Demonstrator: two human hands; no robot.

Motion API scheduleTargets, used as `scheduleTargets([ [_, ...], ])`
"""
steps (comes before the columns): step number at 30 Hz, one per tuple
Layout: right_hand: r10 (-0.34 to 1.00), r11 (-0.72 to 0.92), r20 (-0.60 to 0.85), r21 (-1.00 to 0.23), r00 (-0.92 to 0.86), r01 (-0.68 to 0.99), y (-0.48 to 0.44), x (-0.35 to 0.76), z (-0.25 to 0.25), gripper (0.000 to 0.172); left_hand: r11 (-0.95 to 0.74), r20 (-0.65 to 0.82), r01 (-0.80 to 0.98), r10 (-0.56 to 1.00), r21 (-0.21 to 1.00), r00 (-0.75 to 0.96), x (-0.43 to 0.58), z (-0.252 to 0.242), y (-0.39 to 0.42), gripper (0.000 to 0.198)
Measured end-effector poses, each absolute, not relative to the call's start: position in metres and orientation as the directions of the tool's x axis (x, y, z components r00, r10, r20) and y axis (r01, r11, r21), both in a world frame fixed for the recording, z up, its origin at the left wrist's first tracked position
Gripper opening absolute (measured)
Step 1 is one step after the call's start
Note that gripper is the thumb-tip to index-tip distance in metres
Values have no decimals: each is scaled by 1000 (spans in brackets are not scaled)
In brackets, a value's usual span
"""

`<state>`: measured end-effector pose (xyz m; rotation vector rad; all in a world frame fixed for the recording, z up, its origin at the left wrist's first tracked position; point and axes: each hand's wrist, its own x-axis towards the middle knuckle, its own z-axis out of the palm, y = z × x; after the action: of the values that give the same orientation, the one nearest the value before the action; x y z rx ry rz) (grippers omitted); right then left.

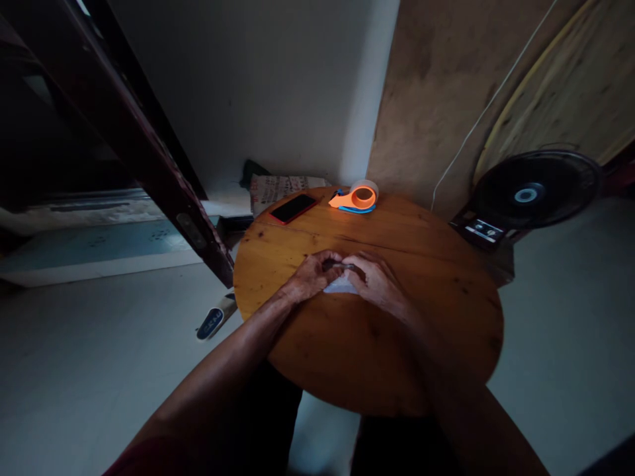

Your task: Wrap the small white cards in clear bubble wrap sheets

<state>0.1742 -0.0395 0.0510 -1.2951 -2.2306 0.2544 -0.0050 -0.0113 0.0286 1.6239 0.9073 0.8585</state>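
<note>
Both of my hands meet near the middle of a round wooden table [367, 330]. My left hand [315, 274] is closed, its fingertips pinching one end of a small, thin dark item [342, 265]. At the item's other end, the thumb and fingers of my right hand [374, 281] are pressed together on it. Under the fingers, between the two hands, lies a small whitish sheet or packet [341, 285]; part of it is hidden by the hands. The picture is too dim to make out exactly what the dark item is.
An orange tape dispenser [354, 197] and a phone with a red edge [293, 208] lie toward the table's far side. Behind them is a printed sack [285, 186]. A black fan [528, 195] stands to the right, a shoe [212, 322] on the floor at left.
</note>
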Motion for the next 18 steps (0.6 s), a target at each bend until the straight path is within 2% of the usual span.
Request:
scheduleTargets([
  [18, 850, 518, 357, -421, -389, 745, -40, 174, 51, 25, -192, 109, 140, 883, 971, 457, -5, 26, -11, 29],
])
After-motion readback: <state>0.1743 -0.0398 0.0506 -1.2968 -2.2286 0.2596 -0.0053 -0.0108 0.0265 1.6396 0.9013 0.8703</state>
